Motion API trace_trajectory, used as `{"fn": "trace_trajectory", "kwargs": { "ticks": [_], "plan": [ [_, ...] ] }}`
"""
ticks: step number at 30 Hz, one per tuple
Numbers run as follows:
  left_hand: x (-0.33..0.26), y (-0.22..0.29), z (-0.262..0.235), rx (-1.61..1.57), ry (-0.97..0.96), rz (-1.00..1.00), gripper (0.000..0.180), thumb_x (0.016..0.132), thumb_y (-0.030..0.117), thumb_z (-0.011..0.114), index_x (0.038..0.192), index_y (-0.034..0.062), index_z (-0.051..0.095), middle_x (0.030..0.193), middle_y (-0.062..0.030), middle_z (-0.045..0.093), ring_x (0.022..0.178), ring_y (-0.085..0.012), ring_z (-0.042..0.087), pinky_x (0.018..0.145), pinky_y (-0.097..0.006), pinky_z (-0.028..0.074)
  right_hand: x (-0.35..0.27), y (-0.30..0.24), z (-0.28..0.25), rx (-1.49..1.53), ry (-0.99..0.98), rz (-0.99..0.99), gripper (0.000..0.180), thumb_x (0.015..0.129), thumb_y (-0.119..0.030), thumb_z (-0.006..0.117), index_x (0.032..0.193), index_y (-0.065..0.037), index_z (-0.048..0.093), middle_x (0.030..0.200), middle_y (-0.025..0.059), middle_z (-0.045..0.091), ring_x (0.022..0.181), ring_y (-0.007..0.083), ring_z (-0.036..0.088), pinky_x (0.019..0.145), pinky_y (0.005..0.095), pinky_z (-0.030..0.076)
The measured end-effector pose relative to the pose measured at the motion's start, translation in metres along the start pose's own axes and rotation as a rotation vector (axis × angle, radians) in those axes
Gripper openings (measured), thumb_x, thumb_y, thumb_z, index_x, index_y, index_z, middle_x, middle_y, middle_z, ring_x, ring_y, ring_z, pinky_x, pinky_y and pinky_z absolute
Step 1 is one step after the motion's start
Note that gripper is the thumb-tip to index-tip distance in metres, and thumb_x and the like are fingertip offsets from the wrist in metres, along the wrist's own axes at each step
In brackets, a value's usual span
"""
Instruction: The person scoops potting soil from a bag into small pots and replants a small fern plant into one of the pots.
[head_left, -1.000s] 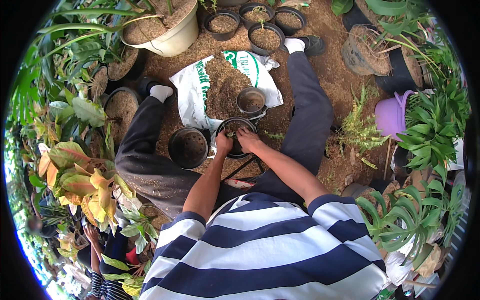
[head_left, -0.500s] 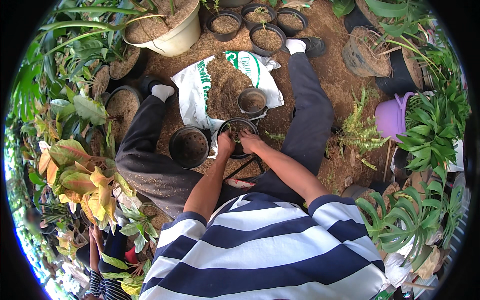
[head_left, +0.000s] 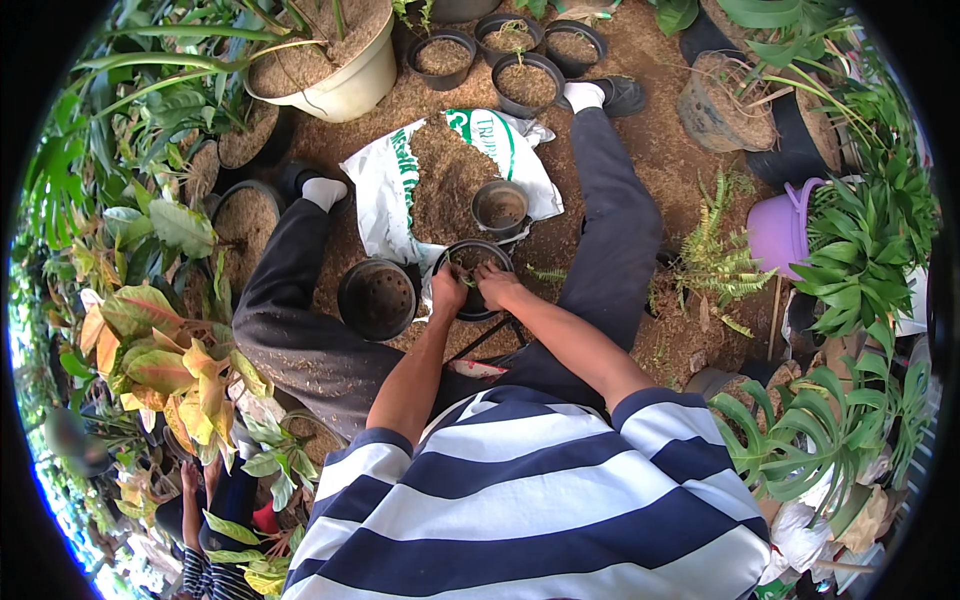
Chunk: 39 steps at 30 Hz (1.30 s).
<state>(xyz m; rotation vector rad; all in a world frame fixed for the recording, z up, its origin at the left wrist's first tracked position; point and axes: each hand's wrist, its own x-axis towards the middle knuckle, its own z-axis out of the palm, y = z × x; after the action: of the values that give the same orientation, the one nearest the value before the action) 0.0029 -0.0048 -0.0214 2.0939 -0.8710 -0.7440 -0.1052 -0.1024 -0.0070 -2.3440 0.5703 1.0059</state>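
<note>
Both hands are inside a black plastic pot (head_left: 507, 257) that stands on the ground between my legs, with soil in it. At the pot's left side, my left hand (head_left: 449, 290) is closed around the thin stem of a small green seedling (head_left: 470, 281). From the right, my right hand (head_left: 494, 287) reaches in with its fingers stretched down to the soil beside the seedling; the fingertips are partly hidden. Just left of this pot stands an empty black pot (head_left: 378, 298) with holes in its bottom. A smaller dark pot (head_left: 499, 206) rests on the soil-covered bag ahead.
An opened white plastic bag (head_left: 380, 190) carries a heap of potting soil (head_left: 440, 180). Several small potted seedlings (head_left: 527, 84) stand beyond it. At the right are a fern (head_left: 720, 262) and a purple pot (head_left: 775, 235). Another person's arm (head_left: 190, 505) shows at lower left.
My right hand has shifted slightly left, nearer my left hand, within the pot. The head view has moved a little; the pots and bag stay in place.
</note>
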Motion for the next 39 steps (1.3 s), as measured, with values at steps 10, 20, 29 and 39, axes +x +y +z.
{"fn": "trace_trajectory", "kwargs": {
  "ticks": [10, 20, 29, 39],
  "plan": [
    [0.004, 0.004, -0.001, 0.101, -0.015, -0.136, 0.023, 0.087, 0.019, 0.062, 0.099, -0.0011, 0.059, 0.092, -0.0279, 0.066, 0.095, -0.0472, 0.061, 0.08, -0.049, 0.048, 0.002, 0.002, 0.005, 0.02, 0.04, -0.009, 0.086, 0.078, -0.021, 0.068, 0.149, -0.001, 0.024, 0.156, 0.0149, 0.022, 0.146, 0.0327, 0.018, 0.116, 0.0402, 0.029],
    [0.001, -0.009, 0.001, 0.033, -0.124, 0.029, 0.02, 0.076, 0.008, 0.065, 0.095, 0.001, 0.063, 0.092, -0.0248, 0.067, 0.092, -0.0426, 0.064, 0.077, -0.045, 0.05, 0.003, 0.0, 0.002, 0.013, 0.009, -0.001, 0.074, 0.077, -0.024, 0.071, 0.142, -0.003, 0.042, 0.156, 0.0133, 0.023, 0.146, 0.0326, 0.017, 0.115, 0.0411, 0.029],
    [0.001, -0.009, 0.0, 0.042, -0.165, 0.109, 0.015, 0.07, 0.003, 0.066, 0.083, 0.0022, 0.06, 0.084, -0.0223, 0.066, 0.085, -0.0417, 0.064, 0.071, -0.043, 0.05, 0.0, 0.002, -0.002, 0.066, -0.036, -0.013, 0.06, 0.079, -0.02, 0.068, 0.135, -0.004, 0.052, 0.158, 0.012, 0.019, 0.147, 0.0321, 0.014, 0.116, 0.0429, 0.029],
    [0.0, -0.012, -0.001, 0.084, -0.176, 0.107, 0.013, 0.068, -0.002, 0.064, 0.081, 0.0014, 0.06, 0.08, -0.0211, 0.065, 0.08, -0.0394, 0.064, 0.069, -0.044, 0.049, -0.004, 0.014, -0.029, 0.407, -0.09, -0.001, 0.061, 0.079, -0.006, 0.056, 0.139, -0.002, 0.046, 0.144, 0.0207, 0.044, 0.134, 0.0314, 0.042, 0.111, 0.0382, 0.036]
  ]
}}
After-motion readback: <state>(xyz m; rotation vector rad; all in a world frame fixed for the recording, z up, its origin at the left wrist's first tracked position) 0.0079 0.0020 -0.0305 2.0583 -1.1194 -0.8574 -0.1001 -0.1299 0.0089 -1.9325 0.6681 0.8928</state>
